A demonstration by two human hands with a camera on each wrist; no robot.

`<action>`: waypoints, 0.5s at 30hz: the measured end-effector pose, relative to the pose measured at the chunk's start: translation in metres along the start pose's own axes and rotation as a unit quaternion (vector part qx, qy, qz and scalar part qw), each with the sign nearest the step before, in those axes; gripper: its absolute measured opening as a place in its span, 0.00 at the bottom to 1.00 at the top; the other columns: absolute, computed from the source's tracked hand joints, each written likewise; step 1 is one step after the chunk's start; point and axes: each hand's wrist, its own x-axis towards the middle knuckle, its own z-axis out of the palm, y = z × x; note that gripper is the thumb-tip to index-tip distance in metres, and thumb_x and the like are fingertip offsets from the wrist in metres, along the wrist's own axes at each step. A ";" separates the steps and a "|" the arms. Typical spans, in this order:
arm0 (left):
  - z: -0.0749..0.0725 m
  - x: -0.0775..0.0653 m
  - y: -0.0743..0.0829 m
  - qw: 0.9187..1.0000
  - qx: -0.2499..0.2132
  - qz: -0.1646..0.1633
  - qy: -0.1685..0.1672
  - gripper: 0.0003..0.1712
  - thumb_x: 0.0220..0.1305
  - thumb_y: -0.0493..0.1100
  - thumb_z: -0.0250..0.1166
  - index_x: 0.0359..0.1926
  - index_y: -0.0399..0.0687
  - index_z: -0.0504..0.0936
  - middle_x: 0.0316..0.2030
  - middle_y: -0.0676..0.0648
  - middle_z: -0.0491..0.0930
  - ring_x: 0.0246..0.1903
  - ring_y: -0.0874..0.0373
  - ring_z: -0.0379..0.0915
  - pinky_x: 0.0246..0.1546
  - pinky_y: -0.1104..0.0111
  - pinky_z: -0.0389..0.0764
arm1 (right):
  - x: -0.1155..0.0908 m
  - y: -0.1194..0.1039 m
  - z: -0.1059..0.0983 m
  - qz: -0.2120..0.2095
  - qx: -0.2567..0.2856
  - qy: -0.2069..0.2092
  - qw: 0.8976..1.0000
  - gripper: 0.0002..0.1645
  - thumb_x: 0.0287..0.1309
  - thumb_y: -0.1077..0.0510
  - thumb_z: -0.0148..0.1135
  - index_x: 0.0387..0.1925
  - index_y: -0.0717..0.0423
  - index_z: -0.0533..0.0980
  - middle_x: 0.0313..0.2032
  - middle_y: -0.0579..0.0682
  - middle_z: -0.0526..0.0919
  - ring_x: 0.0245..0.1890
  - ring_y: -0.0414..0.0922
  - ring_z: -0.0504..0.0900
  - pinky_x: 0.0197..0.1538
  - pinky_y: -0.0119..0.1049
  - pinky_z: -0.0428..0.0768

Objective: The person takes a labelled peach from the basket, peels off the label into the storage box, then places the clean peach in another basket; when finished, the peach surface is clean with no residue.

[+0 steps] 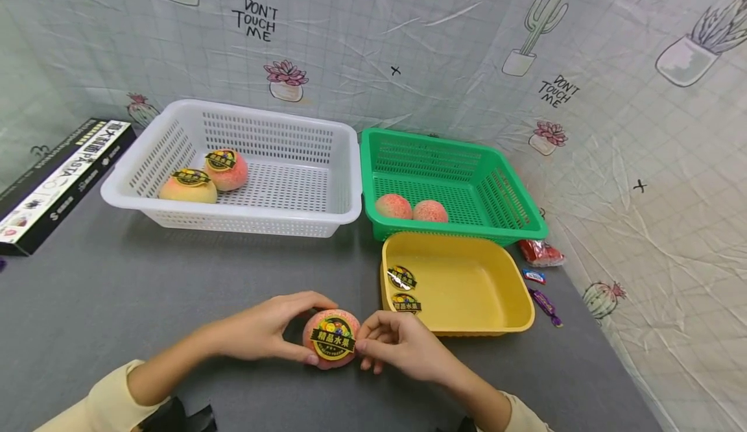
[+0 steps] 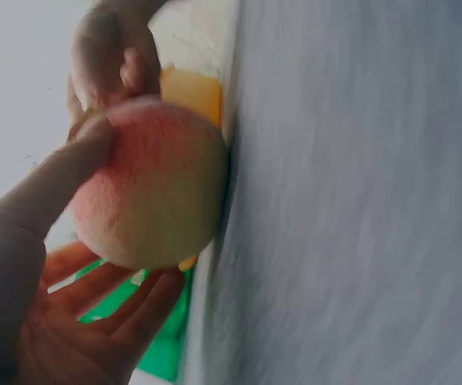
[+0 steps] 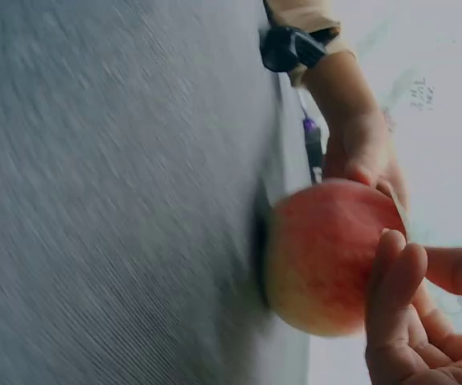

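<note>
A pink and pale yellow peach [image 1: 330, 362] sits low over the grey table, with a black and gold round sticker [image 1: 332, 337] on its upper face. My left hand [image 1: 265, 327] grips the peach from the left, thumb on the near side and fingers around the far side. At the sticker's right edge, my right hand [image 1: 403, 344] pinches with thumb and forefinger, its other fingers curled. In the right wrist view, the fingertips [image 3: 403, 255] meet close against the peach, where a thin sticker edge stands off it. The left wrist view shows the peach's bare underside.
A yellow basket [image 1: 467, 329] right of the hands holds two stickers [image 1: 401, 277]. Behind it, a green basket [image 1: 455, 229] holds two peaches [image 1: 430, 211]. The white basket [image 1: 251, 219] holds two stickered peaches [image 1: 233, 176]. A black pasta box [image 1: 64, 176] lies left; small wrapped sweets [image 1: 545, 305] lie right.
</note>
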 end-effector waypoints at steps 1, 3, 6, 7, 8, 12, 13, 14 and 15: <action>0.002 0.000 -0.001 1.000 -0.008 -0.002 0.005 0.31 0.59 0.51 0.68 0.60 0.53 0.68 0.53 0.56 0.73 0.52 0.60 0.70 0.52 0.64 0.73 | 0.000 0.002 0.001 0.000 0.022 -0.001 1.000 0.10 0.61 0.64 0.60 0.35 0.71 0.75 0.26 0.56 0.81 0.24 0.45 0.81 0.27 0.39 0.81; 0.005 -0.001 -0.003 1.000 -0.021 -0.005 0.014 0.31 0.58 0.50 0.69 0.60 0.53 0.68 0.52 0.57 0.74 0.52 0.60 0.71 0.52 0.65 0.73 | 0.001 0.005 0.004 0.005 0.058 0.002 0.998 0.11 0.61 0.64 0.61 0.36 0.73 0.74 0.26 0.56 0.81 0.24 0.43 0.81 0.27 0.36 0.81; 0.007 -0.001 -0.005 0.999 -0.024 -0.002 0.026 0.31 0.57 0.50 0.70 0.59 0.54 0.68 0.52 0.57 0.74 0.52 0.60 0.71 0.51 0.65 0.73 | 0.002 0.007 0.005 0.023 0.101 0.009 0.995 0.12 0.61 0.64 0.61 0.36 0.74 0.75 0.25 0.56 0.80 0.22 0.39 0.80 0.26 0.30 0.79; 0.008 -0.001 -0.006 0.999 -0.022 0.000 0.029 0.31 0.56 0.50 0.71 0.59 0.53 0.69 0.52 0.57 0.74 0.52 0.60 0.72 0.51 0.65 0.73 | 0.002 0.008 0.005 0.031 0.113 0.010 0.993 0.12 0.60 0.63 0.61 0.35 0.73 0.75 0.25 0.56 0.80 0.22 0.39 0.79 0.26 0.29 0.78; 0.008 -0.001 -0.006 0.999 -0.020 0.003 0.031 0.31 0.56 0.50 0.71 0.59 0.53 0.69 0.52 0.57 0.74 0.52 0.60 0.72 0.51 0.65 0.73 | 0.003 0.008 0.005 0.039 0.120 0.012 0.992 0.11 0.60 0.63 0.62 0.35 0.72 0.75 0.25 0.55 0.79 0.21 0.38 0.78 0.25 0.28 0.77; 0.010 -0.001 -0.007 0.999 -0.013 0.015 0.034 0.31 0.57 0.49 0.70 0.59 0.52 0.68 0.52 0.56 0.74 0.51 0.60 0.72 0.51 0.65 0.74 | 0.002 0.010 0.004 0.050 0.136 0.013 0.989 0.10 0.60 0.64 0.61 0.35 0.72 0.75 0.22 0.51 0.77 0.19 0.37 0.75 0.22 0.26 0.74; 0.010 -0.001 -0.007 0.999 -0.012 0.017 0.035 0.31 0.57 0.49 0.70 0.59 0.52 0.68 0.52 0.56 0.74 0.51 0.60 0.72 0.51 0.65 0.74 | 0.002 0.011 0.004 0.051 0.137 0.013 0.989 0.10 0.60 0.64 0.60 0.35 0.71 0.75 0.21 0.49 0.77 0.18 0.37 0.74 0.22 0.26 0.73; 0.010 -0.001 -0.007 0.999 -0.011 0.020 0.035 0.31 0.57 0.49 0.70 0.59 0.51 0.68 0.52 0.55 0.74 0.51 0.60 0.72 0.51 0.65 0.74 | 0.002 0.011 0.004 0.050 0.137 0.012 0.989 0.09 0.60 0.64 0.60 0.35 0.71 0.75 0.21 0.49 0.76 0.18 0.37 0.74 0.21 0.26 0.72; 0.010 -0.001 -0.007 0.999 -0.009 0.023 0.035 0.31 0.57 0.49 0.70 0.59 0.51 0.68 0.52 0.55 0.74 0.51 0.60 0.72 0.50 0.66 0.74 | 0.002 0.011 0.004 0.048 0.138 0.011 0.989 0.10 0.60 0.64 0.60 0.35 0.71 0.75 0.21 0.49 0.76 0.18 0.37 0.73 0.21 0.26 0.72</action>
